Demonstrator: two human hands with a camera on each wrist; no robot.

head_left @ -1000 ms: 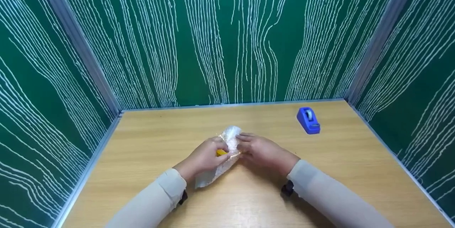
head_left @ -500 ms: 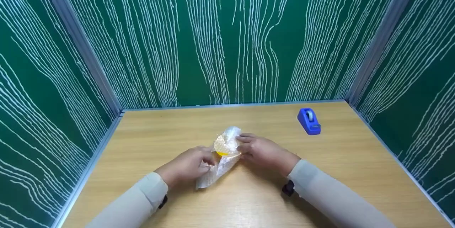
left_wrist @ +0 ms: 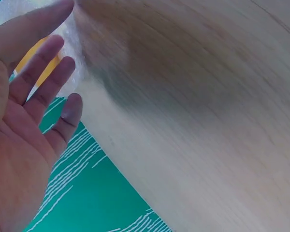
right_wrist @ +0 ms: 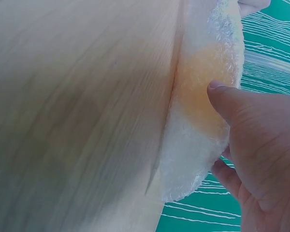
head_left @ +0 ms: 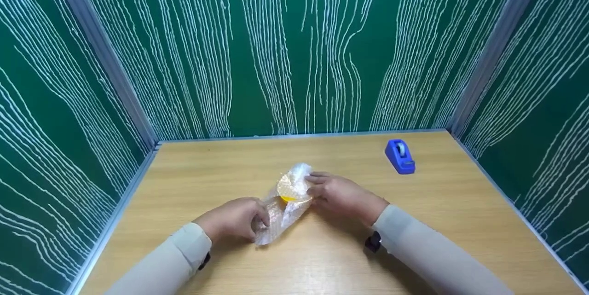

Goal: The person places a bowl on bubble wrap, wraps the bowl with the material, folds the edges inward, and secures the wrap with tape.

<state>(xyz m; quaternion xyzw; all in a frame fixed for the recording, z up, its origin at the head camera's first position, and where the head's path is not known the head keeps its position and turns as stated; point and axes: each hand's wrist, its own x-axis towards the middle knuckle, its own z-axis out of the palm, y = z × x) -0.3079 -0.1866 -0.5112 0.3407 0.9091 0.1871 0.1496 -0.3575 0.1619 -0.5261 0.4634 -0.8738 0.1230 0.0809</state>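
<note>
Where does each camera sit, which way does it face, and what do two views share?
Head: worn on the head, facing forward and down at bubble wrap, table and green wall; left hand, right hand and sleeves show.
Left wrist: at that wrist, facing along the palm towards table and green wall; the left hand shows.
Right wrist: at that wrist, facing bubble wrap around a yellow thing; the right hand and, it seems, part of the left show.
Shared: head and right wrist show the right hand touching bubble wrap.
</note>
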